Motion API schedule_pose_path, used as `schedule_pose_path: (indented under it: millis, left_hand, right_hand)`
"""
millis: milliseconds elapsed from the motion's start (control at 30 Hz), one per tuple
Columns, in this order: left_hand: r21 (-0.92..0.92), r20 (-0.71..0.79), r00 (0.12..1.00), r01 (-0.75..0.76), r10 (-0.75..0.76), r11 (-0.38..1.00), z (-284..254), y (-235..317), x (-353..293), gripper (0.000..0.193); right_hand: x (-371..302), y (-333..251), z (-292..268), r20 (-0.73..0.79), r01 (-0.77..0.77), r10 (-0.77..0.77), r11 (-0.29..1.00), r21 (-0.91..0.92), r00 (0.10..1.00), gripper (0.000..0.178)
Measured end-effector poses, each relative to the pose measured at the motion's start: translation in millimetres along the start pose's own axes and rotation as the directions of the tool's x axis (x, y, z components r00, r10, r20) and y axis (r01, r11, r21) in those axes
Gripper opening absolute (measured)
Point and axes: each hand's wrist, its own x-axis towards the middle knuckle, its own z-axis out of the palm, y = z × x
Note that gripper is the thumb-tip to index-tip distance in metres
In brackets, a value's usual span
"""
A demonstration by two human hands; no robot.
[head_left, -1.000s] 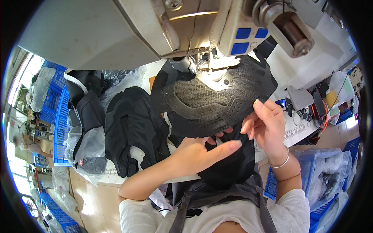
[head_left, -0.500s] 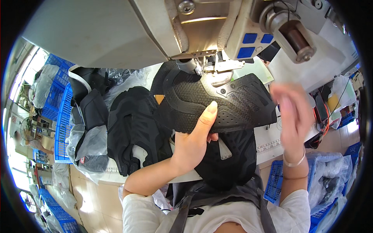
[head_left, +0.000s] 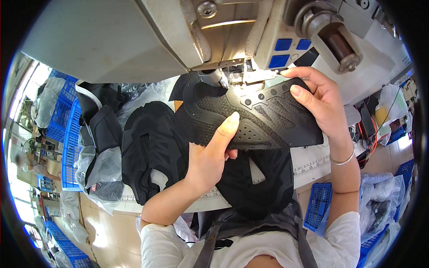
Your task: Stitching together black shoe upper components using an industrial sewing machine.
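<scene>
A black shoe upper (head_left: 263, 125) with mesh panels, perforations and a row of eyelets lies under the lit needle area of a sewing machine (head_left: 107, 35). My left hand (head_left: 210, 156) grips its near edge, thumb on top and fingers beneath. At the upper's right end, my right hand (head_left: 317, 98) pinches the far corner, thumb on the surface and fingertips behind the edge. The machine's presser foot (head_left: 243, 85) is close to the upper's far edge; glare hides whether they touch. Another black upper (head_left: 261, 183) lies below my hands, partly covered.
Stacked black uppers (head_left: 152, 147) lie on the left of the table. Beyond them are black padded pieces (head_left: 107, 127), clear plastic bags (head_left: 105, 167) and a blue crate (head_left: 71, 152). A brown thread spool (head_left: 342, 44) sits on the machine. Another blue basket (head_left: 318, 205) stands at lower right.
My right hand has come in from the right and taken hold of the upper's right end. The upper has shifted slightly left, my left hand moving with it.
</scene>
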Motion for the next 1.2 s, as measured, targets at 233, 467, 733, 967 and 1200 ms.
schedule_pose_path:
  millis: [233,467,733,967,1200]
  left_hand:
    - [0.061,-0.013,0.998,-0.059,0.06,0.996,2,3,4,0.017]
    - [0.053,-0.019,1.0,0.0,0.001,0.999,-6,8,11,0.017]
    - [0.067,0.005,0.999,-0.045,0.044,0.997,-6,12,16,0.018]
    - [0.036,0.047,0.997,-0.062,0.06,0.997,-10,11,16,0.028]
    - [0.159,0.188,0.977,0.069,-0.099,0.985,0,7,-7,0.047]
  right_hand:
    - [4,8,-5,0.004,-0.002,0.002,1.0,0.019,1.0,0.017]
    - [5,10,-4,0.039,-0.032,0.033,0.999,-0.011,0.999,0.017]
    - [-4,8,3,0.001,-0.01,0.011,1.0,-0.019,1.0,0.015]
    - [-11,6,4,0.025,-0.044,0.043,0.999,0.021,0.999,0.02]
    - [-21,4,8,0.012,-0.105,0.105,0.991,0.077,0.994,0.023]
